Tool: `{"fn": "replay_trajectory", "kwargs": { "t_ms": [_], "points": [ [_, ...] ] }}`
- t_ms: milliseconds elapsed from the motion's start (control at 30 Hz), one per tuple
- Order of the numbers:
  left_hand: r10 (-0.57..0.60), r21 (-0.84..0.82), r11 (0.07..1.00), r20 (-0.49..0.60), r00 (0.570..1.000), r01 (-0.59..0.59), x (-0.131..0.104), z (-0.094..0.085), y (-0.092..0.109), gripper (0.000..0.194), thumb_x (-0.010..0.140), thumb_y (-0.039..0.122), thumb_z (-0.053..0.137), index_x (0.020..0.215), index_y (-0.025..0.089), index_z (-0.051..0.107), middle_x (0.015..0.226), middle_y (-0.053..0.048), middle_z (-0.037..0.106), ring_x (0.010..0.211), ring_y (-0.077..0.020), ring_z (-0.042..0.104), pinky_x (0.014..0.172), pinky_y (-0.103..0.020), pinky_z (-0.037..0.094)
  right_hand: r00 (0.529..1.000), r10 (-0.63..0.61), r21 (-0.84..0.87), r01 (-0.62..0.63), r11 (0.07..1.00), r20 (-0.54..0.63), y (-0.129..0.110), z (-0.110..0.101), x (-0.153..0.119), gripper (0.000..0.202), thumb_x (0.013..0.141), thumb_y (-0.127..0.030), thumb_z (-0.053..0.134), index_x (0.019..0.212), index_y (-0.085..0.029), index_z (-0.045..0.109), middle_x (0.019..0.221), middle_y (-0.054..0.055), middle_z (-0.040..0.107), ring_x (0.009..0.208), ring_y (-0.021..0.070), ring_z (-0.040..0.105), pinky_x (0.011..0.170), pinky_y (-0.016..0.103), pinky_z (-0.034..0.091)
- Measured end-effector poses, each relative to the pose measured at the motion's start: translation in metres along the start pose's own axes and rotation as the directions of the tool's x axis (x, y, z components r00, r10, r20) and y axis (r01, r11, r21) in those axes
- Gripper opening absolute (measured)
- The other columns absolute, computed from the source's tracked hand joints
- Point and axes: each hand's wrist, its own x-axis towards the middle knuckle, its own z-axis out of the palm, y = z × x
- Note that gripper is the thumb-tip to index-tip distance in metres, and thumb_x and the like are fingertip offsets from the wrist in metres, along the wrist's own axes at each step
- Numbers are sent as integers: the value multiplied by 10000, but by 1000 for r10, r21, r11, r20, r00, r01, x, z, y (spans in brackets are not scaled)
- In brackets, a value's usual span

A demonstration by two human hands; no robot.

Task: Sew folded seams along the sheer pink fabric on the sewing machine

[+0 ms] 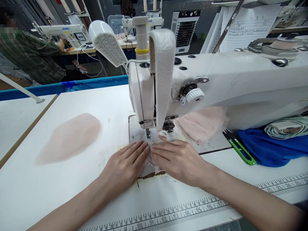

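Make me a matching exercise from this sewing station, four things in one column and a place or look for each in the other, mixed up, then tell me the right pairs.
Column one:
1. Left hand
2. Snips
3. Oval sheer piece
4. Ruler strip

Column two:
A. Pale pink, on the white tabletop
B. Printed with black numbers
C. Fingertips close to the presser foot
D. Green handles, beside the blue cloth

Right pairs: 1-C, 2-D, 3-A, 4-B
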Motion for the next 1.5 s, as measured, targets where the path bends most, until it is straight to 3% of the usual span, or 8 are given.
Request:
{"fn": "replay_trajectory", "kwargs": {
  "t_ms": [533,667,833,1233,1500],
  "points": [
    [-41,12,999,39,998,41,2,3,-2,311,930,136,449,1183,48,607,1190,-131,659,1120,-250,620,927,-398,568,1000,17,-38,-17,999,13,4,2,0,273,901,-17,446,842,-131,688,821,52,733,778,161,670,650,291,520],
    [-73,1,997,45,996,73,3,2,-2,321,932,155,459,1203,56,600,1201,-135,653,1143,-259,604,957,-417,545,1000,26,-26,-26,999,14,6,5,0,261,898,-22,450,875,-117,692,894,60,740,817,168,680,723,313,539],
    [-9,-23,1000,16,1000,10,-1,-2,-1,308,913,143,504,1194,72,608,1175,-120,671,1096,-249,636,965,-421,540,999,20,-55,-19,998,26,6,4,-1,272,910,-27,436,937,-98,696,981,85,733,887,176,683,857,345,537],
    [-50,-39,998,33,998,52,-2,-2,-6,333,917,143,485,1227,90,595,1181,-116,669,1136,-244,612,1019,-434,496,1000,11,-101,-8,995,26,2,6,-2,277,901,-11,437,966,-75,698,1000,116,725,945,197,682,906,360,531],
    [12,-31,999,24,1000,-12,-2,-6,-6,306,902,102,485,1177,89,619,1163,-106,679,1088,-227,642,1017,-443,499,1000,-2,-138,6,990,26,0,6,-2,281,905,-24,437,983,-97,696,1024,114,721,969,190,676,913,356,534]
  ]
}}
